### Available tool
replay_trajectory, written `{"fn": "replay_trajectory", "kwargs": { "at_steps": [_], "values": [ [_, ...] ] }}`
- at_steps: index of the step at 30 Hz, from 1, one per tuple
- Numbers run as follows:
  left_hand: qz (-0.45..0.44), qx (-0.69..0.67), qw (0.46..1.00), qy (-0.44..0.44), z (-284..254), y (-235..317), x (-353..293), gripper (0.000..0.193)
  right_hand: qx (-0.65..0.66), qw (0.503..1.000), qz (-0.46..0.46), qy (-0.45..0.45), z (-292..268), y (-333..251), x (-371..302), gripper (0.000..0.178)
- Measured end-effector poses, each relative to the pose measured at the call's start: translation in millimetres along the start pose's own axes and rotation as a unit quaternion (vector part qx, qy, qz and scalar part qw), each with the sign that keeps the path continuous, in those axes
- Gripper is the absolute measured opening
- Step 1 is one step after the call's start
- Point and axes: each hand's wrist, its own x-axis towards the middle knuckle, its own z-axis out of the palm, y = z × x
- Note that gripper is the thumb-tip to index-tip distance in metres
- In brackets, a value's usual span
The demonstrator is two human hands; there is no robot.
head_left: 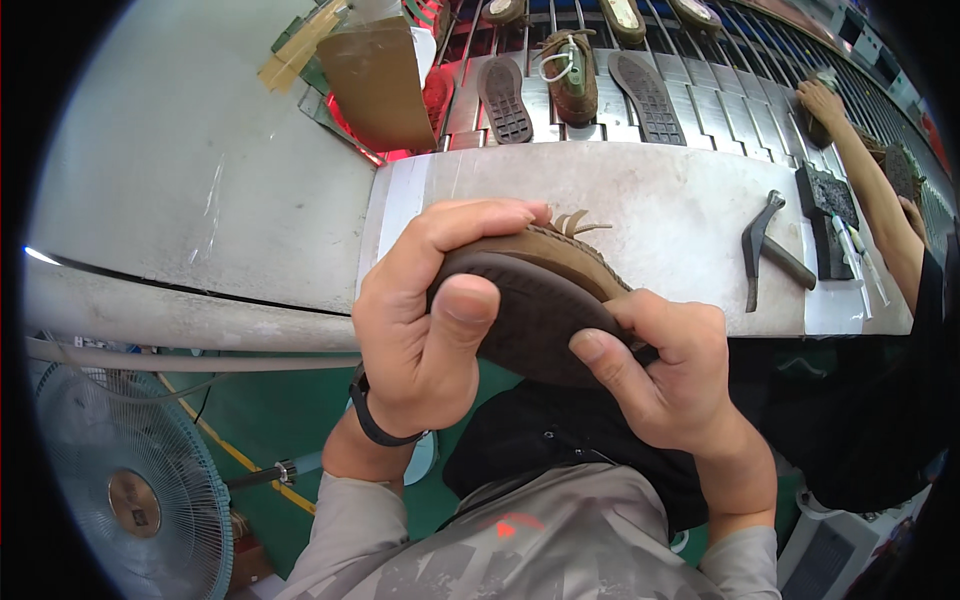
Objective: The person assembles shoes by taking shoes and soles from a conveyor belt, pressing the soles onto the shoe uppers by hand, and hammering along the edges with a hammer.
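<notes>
I hold a brown suede shoe point(560, 255) with its dark rubber sole point(530, 320) turned toward me, just in front of the white bench edge. My left hand point(425, 320) wraps the toe end, thumb pressed flat on the sole. My right hand point(660, 370) grips the heel end, thumb on the sole's rim. Tan laces stick out above the shoe. The shoe's upper is mostly hidden behind the sole and my fingers.
A metal pincer tool point(765, 250) lies on the white bench point(680, 200). Beyond it a slatted conveyor point(700, 100) carries a laced shoe point(572, 75) and loose soles point(503, 98). Another person's arm point(870, 180) reaches in at right. A fan point(125, 480) stands lower left.
</notes>
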Motion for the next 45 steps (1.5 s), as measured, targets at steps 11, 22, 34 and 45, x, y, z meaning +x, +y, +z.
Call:
{"fn": "replay_trajectory", "kwargs": {
  "at_steps": [11,22,34,45],
  "values": [
    [0.011,0.091,0.996,-0.014,-9,-1,0,0.031,0.038,0.998,0.042,-0.003,10,-4,3,0.021],
    [-0.040,0.127,0.991,0.023,-9,-15,-24,0.025,-0.063,0.997,0.007,-0.052,11,0,15,0.026],
    [0.012,0.111,0.992,-0.055,18,-99,-79,0.048,-0.395,0.908,-0.100,-0.095,-31,53,6,0.027],
    [-0.033,0.131,0.991,0.010,27,-92,-70,0.030,-0.380,0.909,-0.151,-0.078,-27,63,11,0.030]
  ]
}}
